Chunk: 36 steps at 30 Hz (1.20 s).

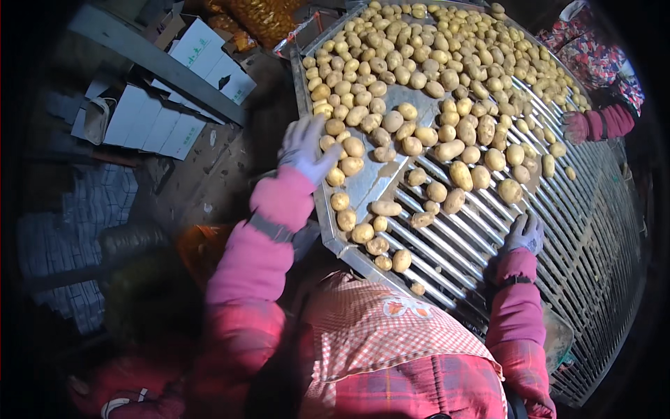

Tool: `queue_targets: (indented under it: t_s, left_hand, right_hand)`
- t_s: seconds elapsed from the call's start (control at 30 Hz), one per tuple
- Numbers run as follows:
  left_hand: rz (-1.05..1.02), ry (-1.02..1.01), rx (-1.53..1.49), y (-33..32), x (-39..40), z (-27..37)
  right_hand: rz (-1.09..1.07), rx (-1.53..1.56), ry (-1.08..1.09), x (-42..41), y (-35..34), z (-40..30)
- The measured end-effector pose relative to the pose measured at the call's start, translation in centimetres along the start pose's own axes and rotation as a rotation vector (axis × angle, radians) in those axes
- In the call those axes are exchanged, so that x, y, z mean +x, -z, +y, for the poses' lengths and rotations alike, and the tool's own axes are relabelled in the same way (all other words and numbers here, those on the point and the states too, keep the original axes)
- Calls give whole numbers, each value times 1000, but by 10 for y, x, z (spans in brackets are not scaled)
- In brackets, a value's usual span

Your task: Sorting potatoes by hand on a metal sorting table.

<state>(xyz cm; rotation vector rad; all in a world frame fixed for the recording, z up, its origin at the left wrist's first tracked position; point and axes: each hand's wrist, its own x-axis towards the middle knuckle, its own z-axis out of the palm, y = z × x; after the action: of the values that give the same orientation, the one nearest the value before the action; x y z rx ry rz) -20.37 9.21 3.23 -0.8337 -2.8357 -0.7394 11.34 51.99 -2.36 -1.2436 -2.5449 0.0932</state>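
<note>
Many potatoes are spread over a metal sorting table, thickest at its far end. A smooth sheet-metal plate lies at the left, joining a grate of parallel metal bars. My left hand, in a pale glove, is at the table's left rim with its fingers spread beside several potatoes; it looks slightly blurred. On the bars, just below a large potato, rests my right hand, also gloved. No potato shows in either hand. Several potatoes line the near left rim.
Across the table at the right, another person's gloved hand rests by the bars. White cardboard boxes stand at the left behind a metal beam. An orange net sack lies at the back. A raised metal rim edges the table.
</note>
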Motion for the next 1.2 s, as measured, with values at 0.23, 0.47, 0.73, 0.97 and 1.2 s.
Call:
queue_targets:
  t_s: [0.23,0.47,0.73,0.97,1.2]
  left_hand:
    - [-348,167,197,-79,97,44]
    - [-637,-390,49,-45,19,59]
    - [-57,-162,-36,-53,119,-52]
    - [-294,33,270,-118,183,-44]
    - [-389,-133,519,-103,155,-46]
  right_hand:
    - [6,-12,2,1,-3,-4]
    - [43,19,-14,2,-4,-5]
    - [41,-25,-16,4,-6,-4]
    - [8,-73,-14,0,-18,16]
    - [-13,-73,9,3,-18,11]
